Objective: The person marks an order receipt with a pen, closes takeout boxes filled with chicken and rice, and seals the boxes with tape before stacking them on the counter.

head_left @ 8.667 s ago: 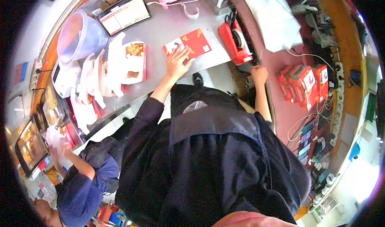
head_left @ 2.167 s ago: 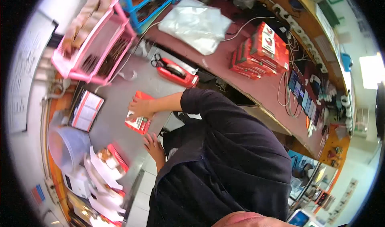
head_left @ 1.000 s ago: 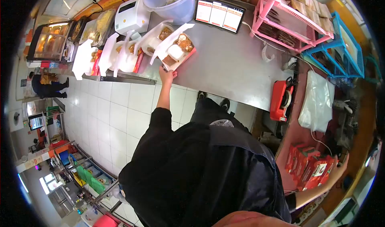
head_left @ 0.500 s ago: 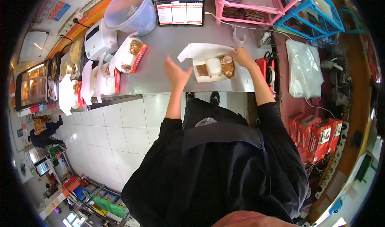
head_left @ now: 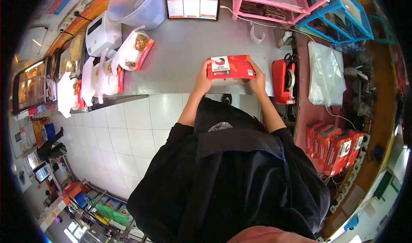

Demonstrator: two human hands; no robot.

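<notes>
A red-and-white cardboard food box (head_left: 234, 68) sits near the front edge of the steel counter (head_left: 184, 50), its printed lid folded down over most of it. A strip of the food inside still shows along the near side. My left hand (head_left: 203, 79) grips the box's left end. On the opposite end, my right hand (head_left: 257, 76) holds the lid's right corner and side, fingers wrapped round it. To the left stand several open boxes, among them one with rice and a browned piece of food (head_left: 135, 50).
A tablet (head_left: 192, 5) stands at the back beside a translucent bucket (head_left: 137, 7) and a white printer (head_left: 103, 34). On the right are a red tape dispenser (head_left: 283, 82), plastic bags (head_left: 326, 73), pink rack (head_left: 274, 7) and stacked red boxes (head_left: 332, 148).
The box lid has swung from raised to folded down over the food. My left hand has moved right from the air onto the box; my right hand has shifted lower along its side.
</notes>
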